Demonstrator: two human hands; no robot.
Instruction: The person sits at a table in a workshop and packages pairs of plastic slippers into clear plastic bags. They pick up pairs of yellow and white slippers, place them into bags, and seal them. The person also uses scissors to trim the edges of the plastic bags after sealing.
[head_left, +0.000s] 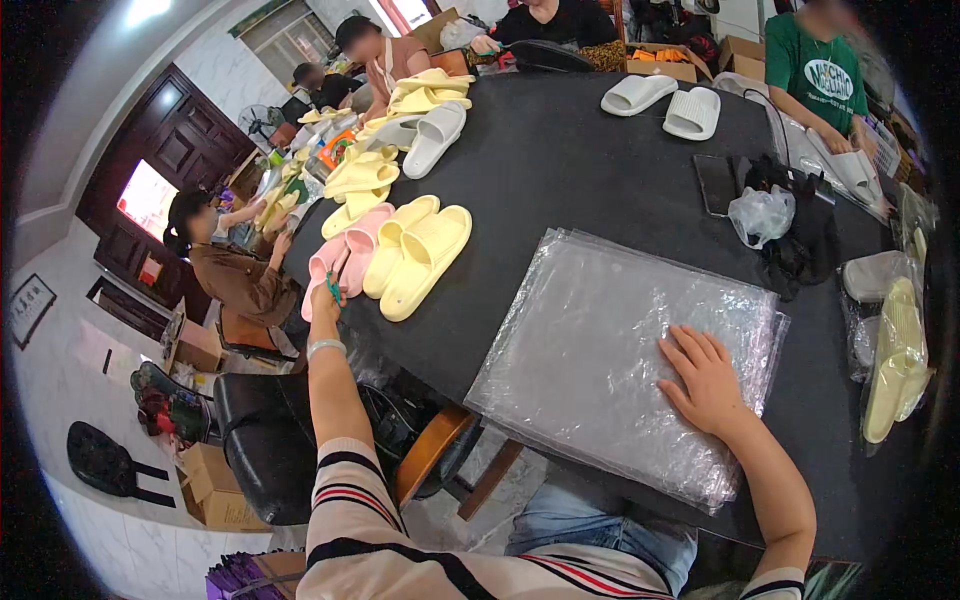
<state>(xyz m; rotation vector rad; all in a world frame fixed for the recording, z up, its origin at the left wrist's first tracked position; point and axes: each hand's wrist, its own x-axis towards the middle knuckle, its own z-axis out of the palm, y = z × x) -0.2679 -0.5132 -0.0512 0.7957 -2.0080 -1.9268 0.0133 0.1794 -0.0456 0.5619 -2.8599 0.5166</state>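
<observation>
At the left, a seated person in a brown top (238, 283) is at the table's edge, near a row of yellow slippers (362, 172). Next comes the left hand (325, 302), its fingers curled closed around a small green-handled tool (335, 288), at the near end of 2 pink slippers (361, 243); whether the tool touches them, I cannot tell. The pink slippers lie side by side on the black table (560, 170), just beside 2 pale yellow slippers (432, 262). Beyond these, a light grey slipper (436, 140) points away.

In the middle, a stack of clear plastic sheets or bags (600, 330) lies flat, reaching the near table edge. 2 white slippers (640, 95) sit well beyond it. The right hand (705, 378) rests palm down on the stack's right part, open, fingers slightly spread, gripping nothing.

Farther right are a dark phone (711, 186), a crumpled clear bag (760, 218) just beside it, and yellow slippers in clear wrapping (893, 360) near the right edge.
</observation>
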